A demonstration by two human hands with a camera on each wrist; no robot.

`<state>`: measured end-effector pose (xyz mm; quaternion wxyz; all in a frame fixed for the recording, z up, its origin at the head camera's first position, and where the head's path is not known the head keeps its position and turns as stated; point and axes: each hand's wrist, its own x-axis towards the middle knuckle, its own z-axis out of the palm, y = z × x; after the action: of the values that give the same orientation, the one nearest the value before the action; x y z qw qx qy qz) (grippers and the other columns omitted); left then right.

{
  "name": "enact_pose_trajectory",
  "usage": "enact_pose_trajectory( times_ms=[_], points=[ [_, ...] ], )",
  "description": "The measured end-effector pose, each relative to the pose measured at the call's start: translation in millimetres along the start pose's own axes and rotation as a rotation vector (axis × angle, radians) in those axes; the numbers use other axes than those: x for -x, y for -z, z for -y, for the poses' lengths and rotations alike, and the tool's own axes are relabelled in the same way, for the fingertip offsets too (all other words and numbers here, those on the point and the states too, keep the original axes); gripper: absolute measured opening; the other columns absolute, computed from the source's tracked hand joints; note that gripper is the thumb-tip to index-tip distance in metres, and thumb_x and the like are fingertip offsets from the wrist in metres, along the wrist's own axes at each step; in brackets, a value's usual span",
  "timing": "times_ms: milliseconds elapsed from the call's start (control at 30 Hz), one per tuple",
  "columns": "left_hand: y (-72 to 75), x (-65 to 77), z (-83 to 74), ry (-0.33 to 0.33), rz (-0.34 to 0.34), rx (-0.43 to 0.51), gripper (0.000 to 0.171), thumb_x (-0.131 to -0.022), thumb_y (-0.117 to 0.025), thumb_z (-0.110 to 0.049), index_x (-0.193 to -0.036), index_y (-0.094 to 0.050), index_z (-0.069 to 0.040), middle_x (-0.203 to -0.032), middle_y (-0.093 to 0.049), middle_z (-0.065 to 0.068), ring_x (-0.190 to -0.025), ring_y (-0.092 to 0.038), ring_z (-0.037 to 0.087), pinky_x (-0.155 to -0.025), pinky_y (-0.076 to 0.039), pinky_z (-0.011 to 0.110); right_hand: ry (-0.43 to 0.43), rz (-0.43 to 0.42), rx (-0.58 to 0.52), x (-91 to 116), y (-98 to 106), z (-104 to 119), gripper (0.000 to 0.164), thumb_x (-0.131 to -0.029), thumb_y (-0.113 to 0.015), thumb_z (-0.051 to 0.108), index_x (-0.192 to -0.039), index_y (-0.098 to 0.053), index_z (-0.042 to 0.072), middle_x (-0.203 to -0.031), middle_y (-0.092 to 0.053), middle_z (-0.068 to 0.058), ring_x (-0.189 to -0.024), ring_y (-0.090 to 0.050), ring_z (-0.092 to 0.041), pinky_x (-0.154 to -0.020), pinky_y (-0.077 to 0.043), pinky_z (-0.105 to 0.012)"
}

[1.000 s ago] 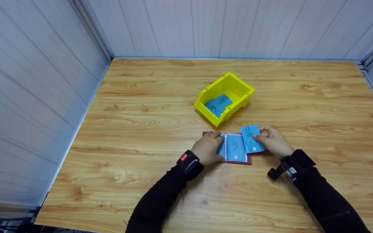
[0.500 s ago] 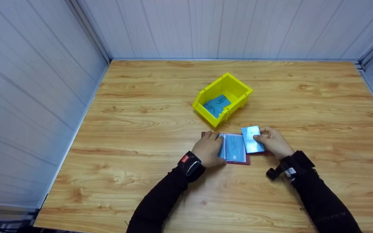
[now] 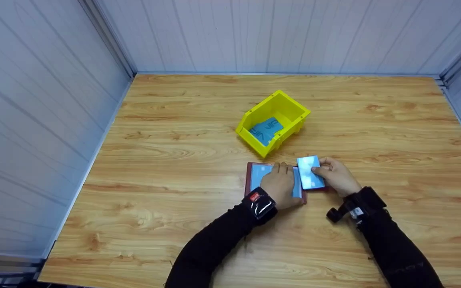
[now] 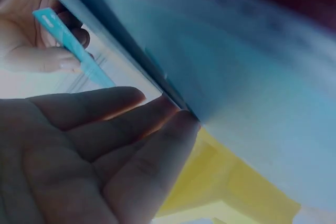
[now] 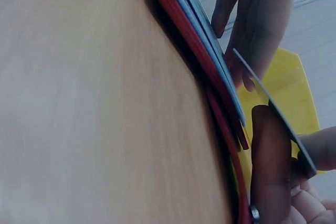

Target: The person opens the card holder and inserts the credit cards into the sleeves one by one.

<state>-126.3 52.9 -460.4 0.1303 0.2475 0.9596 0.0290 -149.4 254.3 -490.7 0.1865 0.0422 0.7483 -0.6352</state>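
Observation:
A dark red card holder (image 3: 249, 178) lies spread on the table, blue cards in its clear sleeves. My left hand (image 3: 280, 186) rests across its middle, with the thumb at the near edge. In the left wrist view, the outstretched fingers (image 4: 152, 161) touch the edge of a clear sleeve. My right hand (image 3: 337, 177) pinches a loose blue card (image 3: 309, 174) between thumb and fingers, over the holder's right part. Glare washes out the card's face in the head view. From the right wrist, the same card (image 5: 286, 124) appears edge-on, beside the layered pages.
Behind the card holder stands a yellow bin (image 3: 290, 110), with several blue cards (image 3: 265, 131) in its front end. Pale panel walls (image 3: 214, 36) close off the back and sides of the wooden table (image 3: 166, 160).
My left hand has slid right from the holder's left part to its middle, uncovering a blue card on the left page. The right hand stays nearly still; its card has tilted into glare.

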Motion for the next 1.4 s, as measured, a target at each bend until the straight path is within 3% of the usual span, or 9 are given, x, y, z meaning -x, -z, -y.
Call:
enact_pose_trajectory(
  times_ms=[133,333,500,733,967,1067,1200,1300,1400],
  points=[
    [0.1,0.3,0.7,0.007,-0.005,0.025,0.105,-0.078,-0.063,-0.072,-0.151,-0.033,-0.001,-0.154,-0.038,0.017,-0.143,-0.036,0.028,-0.109,-0.044,0.034,-0.004,-0.004,0.017,1,-1,2,0.016,-0.097,-0.055,0.011,-0.107,-0.046,0.003,-0.071,-0.065,0.013,-0.066,-0.06,0.001,-0.061,-0.051,-0.017],
    [6.1,5.1,10.7,-0.011,0.01,0.219,0.102,-0.079,-0.067,-0.065,-0.152,-0.031,-0.003,-0.155,-0.037,0.016,-0.144,-0.035,0.027,-0.113,-0.04,0.037,-0.004,-0.007,0.01,2,-1,4,0.015,-0.097,-0.055,0.009,-0.107,-0.046,0.002,-0.07,-0.064,0.013,-0.065,-0.059,0.001,-0.06,-0.051,-0.016],
    [11.8,10.3,21.1,-0.002,0.028,0.388,0.094,-0.082,-0.069,-0.055,-0.154,-0.028,-0.012,-0.157,-0.033,0.016,-0.143,-0.036,0.026,-0.114,-0.039,0.039,0.011,-0.006,0.009,3,-1,4,0.016,-0.098,-0.054,0.008,-0.109,-0.046,0.001,-0.074,-0.065,0.013,-0.067,-0.06,0.002,-0.06,-0.05,-0.015],
    [16.5,16.0,45.4,-0.023,0.065,0.605,0.092,-0.083,-0.069,-0.042,-0.157,-0.02,-0.017,-0.16,-0.029,0.009,-0.138,-0.039,0.019,-0.116,-0.035,0.038,0.009,-0.038,0.059,3,1,3,0.018,-0.097,-0.055,0.01,-0.11,-0.047,-0.001,-0.072,-0.062,0.013,-0.059,-0.052,0.002,-0.054,-0.043,-0.014],
    [16.1,19.5,71.3,-0.02,0.042,0.837,0.088,-0.085,-0.064,-0.025,-0.158,-0.015,-0.017,-0.161,-0.029,0.007,-0.143,-0.034,0.016,-0.12,-0.028,0.036,0.0,-0.038,0.073,3,2,2,0.02,-0.097,-0.055,0.01,-0.111,-0.046,-0.001,-0.068,-0.059,0.014,-0.053,-0.047,0.003,-0.05,-0.04,-0.014],
    [13.5,20.0,80.9,-0.002,0.011,0.891,0.082,-0.085,-0.064,-0.02,-0.156,-0.022,-0.012,-0.152,-0.043,0.012,-0.133,-0.046,0.019,-0.113,-0.038,0.037,-0.004,-0.029,0.049,2,1,1,0.017,-0.097,-0.055,0.009,-0.109,-0.046,0.001,-0.069,-0.061,0.014,-0.052,-0.048,0.004,-0.049,-0.041,-0.013],
    [9.9,18.8,92.4,0.018,-0.03,0.947,0.065,-0.086,-0.062,-0.012,-0.146,-0.039,-0.004,-0.118,-0.06,0.013,-0.097,-0.059,0.019,-0.085,-0.053,0.031,-0.011,0.004,-0.001,3,2,4,0.014,-0.099,-0.052,0.008,-0.109,-0.045,0.001,-0.076,-0.064,0.012,-0.062,-0.059,0.002,-0.057,-0.051,-0.015],
    [6.4,16.3,99.5,0.04,-0.065,0.962,0.052,-0.085,-0.061,-0.005,-0.136,-0.048,-0.001,-0.093,-0.056,0.005,-0.077,-0.054,0.015,-0.068,-0.049,0.023,-0.024,0.032,-0.031,5,2,9,0.011,-0.1,-0.048,0.009,-0.109,-0.045,0.002,-0.082,-0.065,0.009,-0.074,-0.065,-0.002,-0.065,-0.057,-0.021],
    [3.2,14.0,104.3,0.058,-0.094,0.949,0.046,-0.084,-0.061,-0.001,-0.128,-0.053,0.001,-0.083,-0.05,0.0,-0.071,-0.05,0.013,-0.063,-0.043,0.02,-0.054,0.034,-0.032,5,-2,15,0.009,-0.101,-0.047,0.01,-0.108,-0.047,0.004,-0.083,-0.064,0.008,-0.075,-0.065,-0.004,-0.066,-0.057,-0.023]
  ],
)
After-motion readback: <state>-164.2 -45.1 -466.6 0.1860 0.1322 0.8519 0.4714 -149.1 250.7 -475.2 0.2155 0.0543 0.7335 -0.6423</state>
